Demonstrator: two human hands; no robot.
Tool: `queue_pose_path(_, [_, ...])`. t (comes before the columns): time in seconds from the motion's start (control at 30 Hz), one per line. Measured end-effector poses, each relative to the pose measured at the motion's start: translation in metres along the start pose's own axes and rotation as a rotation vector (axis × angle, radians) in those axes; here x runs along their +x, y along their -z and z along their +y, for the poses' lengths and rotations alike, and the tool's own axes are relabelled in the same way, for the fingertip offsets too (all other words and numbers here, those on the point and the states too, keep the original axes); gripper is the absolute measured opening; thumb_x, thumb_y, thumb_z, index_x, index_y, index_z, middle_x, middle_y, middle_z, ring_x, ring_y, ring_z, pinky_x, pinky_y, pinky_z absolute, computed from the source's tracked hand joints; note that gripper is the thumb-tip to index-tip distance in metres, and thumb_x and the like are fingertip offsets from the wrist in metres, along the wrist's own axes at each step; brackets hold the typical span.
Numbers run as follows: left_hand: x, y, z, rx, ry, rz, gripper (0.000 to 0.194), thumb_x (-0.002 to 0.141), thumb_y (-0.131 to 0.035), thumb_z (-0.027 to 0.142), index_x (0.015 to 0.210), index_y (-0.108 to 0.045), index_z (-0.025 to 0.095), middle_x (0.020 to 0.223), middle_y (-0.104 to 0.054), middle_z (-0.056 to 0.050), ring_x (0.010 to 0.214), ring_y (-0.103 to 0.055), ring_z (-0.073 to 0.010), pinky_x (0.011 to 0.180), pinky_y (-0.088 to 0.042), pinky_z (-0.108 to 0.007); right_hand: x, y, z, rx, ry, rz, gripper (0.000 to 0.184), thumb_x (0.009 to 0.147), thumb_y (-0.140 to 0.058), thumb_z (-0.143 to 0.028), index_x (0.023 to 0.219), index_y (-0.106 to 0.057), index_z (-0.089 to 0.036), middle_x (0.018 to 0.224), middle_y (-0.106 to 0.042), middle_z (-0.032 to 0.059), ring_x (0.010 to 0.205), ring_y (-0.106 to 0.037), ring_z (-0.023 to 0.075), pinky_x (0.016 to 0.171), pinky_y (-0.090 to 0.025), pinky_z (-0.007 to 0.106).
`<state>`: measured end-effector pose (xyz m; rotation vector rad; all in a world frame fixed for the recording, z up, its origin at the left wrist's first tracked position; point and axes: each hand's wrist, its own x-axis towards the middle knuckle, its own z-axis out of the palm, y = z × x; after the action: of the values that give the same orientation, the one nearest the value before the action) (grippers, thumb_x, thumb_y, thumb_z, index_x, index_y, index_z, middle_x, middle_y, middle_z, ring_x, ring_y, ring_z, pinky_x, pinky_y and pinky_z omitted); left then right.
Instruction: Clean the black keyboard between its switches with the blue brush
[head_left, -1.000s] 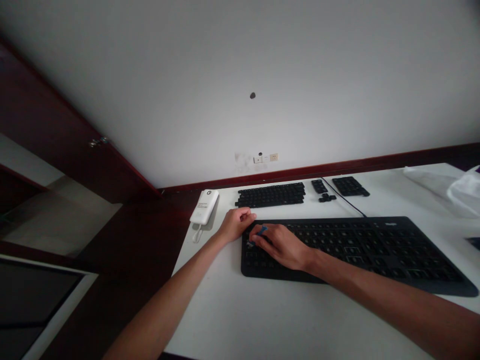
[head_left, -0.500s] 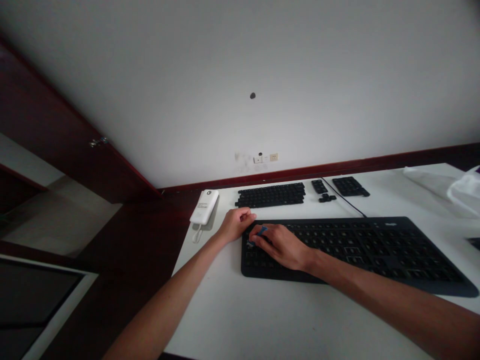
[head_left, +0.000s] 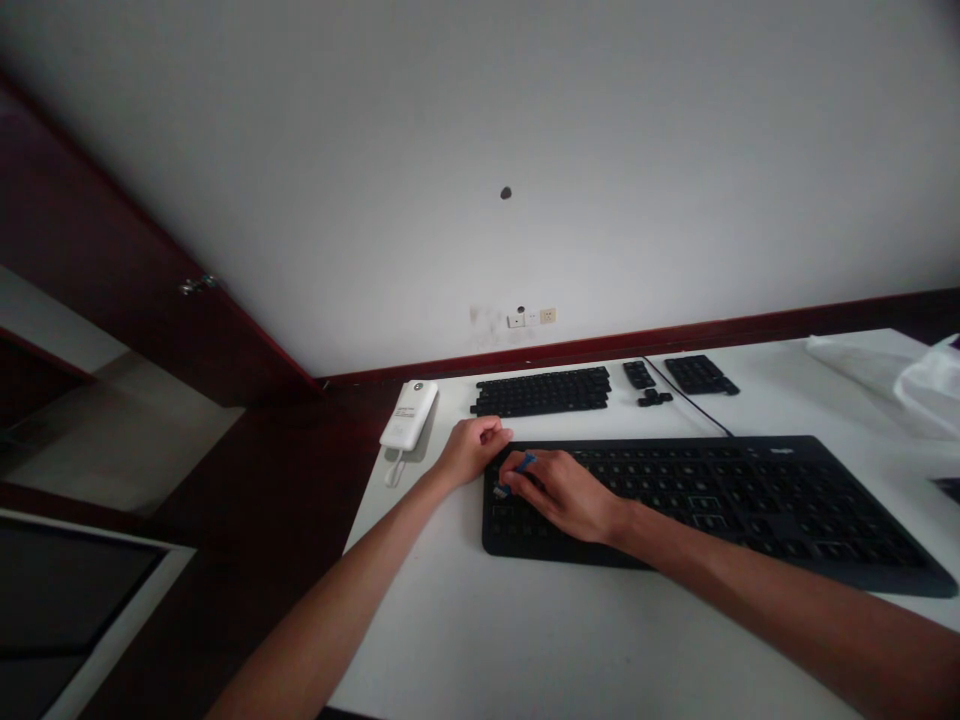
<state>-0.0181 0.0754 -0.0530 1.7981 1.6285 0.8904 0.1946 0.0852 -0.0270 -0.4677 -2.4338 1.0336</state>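
Head view: right hand (head_left: 566, 492) grips blue brush (head_left: 527, 461) on keyboard frame (head_left: 731, 446), left hand (head_left: 471, 448) loosely clenched

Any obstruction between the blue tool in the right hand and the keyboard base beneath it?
Nothing visible. The blue tool in the right hand points down at the left end of the keyboard base. The left hand sits by the far-left corner, not between them.

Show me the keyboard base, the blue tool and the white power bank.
Keyboard base (head_left: 729, 503), head view: middle of its key field.
Blue tool (head_left: 528, 462), head view: blue upper end.
White power bank (head_left: 409, 414), head view: middle of its upward face.
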Motion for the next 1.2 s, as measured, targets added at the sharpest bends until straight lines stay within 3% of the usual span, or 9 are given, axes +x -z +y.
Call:
queue_pose_path(0.7, [-0.0005, 0.0005, 0.0005, -0.002, -0.003, 0.006, 0.046, 0.093, -0.055, 0.051, 0.065, -0.044, 0.017, 0.061, -0.043, 0.005, 0.061, -0.035, -0.0104, 0.058, -0.026, -0.025, 0.0007, 0.0004, 0.0022, 0.075, 0.007, 0.031, 0.030, 0.107, -0.043, -0.029, 0.097, -0.069, -0.019, 0.095, -0.076, 0.0059, 0.087, -0.071, 0.0200, 0.085, -0.051, 0.031])
queue_pose_path(1.2, [-0.0007, 0.0007, 0.0030, 0.013, 0.004, 0.001, 0.046, 0.093, -0.053, 0.053, 0.065, -0.045, 0.017, 0.062, -0.042, 0.004, 0.062, -0.036, -0.0108, 0.059, -0.027, -0.025, 0.0016, -0.0008, 0.0046, -0.023, -0.025, -0.005, 0.031, 0.108, -0.044, -0.033, 0.100, -0.070, -0.018, 0.089, -0.075, 0.0060, 0.079, -0.070, 0.0199, 0.077, -0.049, 0.030])
